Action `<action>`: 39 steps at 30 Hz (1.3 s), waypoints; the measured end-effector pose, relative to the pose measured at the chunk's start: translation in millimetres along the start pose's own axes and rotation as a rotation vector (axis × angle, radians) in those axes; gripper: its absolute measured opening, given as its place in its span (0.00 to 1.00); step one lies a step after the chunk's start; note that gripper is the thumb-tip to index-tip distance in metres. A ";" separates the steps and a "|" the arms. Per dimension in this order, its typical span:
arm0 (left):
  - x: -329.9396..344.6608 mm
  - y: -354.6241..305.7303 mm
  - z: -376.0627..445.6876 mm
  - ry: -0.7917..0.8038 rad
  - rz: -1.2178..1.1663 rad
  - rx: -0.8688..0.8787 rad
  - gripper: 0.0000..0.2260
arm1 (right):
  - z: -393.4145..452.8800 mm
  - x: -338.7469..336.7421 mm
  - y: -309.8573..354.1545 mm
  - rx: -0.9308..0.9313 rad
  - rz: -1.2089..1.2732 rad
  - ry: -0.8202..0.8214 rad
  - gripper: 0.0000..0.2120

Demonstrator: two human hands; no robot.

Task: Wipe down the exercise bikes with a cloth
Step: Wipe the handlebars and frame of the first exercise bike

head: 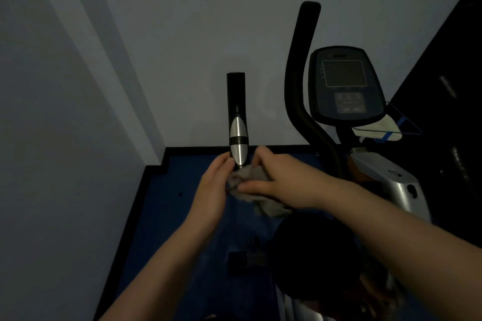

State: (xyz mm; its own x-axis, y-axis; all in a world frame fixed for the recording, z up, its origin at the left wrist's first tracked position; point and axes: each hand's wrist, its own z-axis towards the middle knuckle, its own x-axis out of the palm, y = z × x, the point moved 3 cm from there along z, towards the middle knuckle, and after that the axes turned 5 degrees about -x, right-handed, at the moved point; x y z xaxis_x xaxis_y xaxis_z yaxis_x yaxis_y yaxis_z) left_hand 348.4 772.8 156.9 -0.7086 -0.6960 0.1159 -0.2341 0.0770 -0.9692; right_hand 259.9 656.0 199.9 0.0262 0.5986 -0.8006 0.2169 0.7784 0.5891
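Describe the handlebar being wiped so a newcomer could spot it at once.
Start at the console on the right. Left of the curved black bar stands a straight handlebar above the grey cloth. It alone carries silver sensor plates.
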 end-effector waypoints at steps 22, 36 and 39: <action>-8.0 -9.2 -5.1 -0.008 0.140 0.268 0.16 | -39.2 -21.0 -13.8 0.045 -0.256 0.230 0.09; -9.6 -0.4 -1.7 0.059 0.328 0.436 0.24 | -29.3 -19.2 -14.5 0.058 -0.201 0.276 0.18; -3.2 1.4 -3.5 0.061 0.281 0.454 0.24 | -8.2 -5.4 -1.7 0.055 -0.110 0.199 0.16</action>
State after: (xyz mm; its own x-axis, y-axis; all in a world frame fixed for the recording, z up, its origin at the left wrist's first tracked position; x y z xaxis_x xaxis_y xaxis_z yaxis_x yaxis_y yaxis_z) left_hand 348.0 777.6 156.0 -0.7432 -0.6490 -0.1625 0.2724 -0.0717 -0.9595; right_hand 251.5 653.0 204.2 -0.1926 0.5407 -0.8188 0.2611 0.8326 0.4884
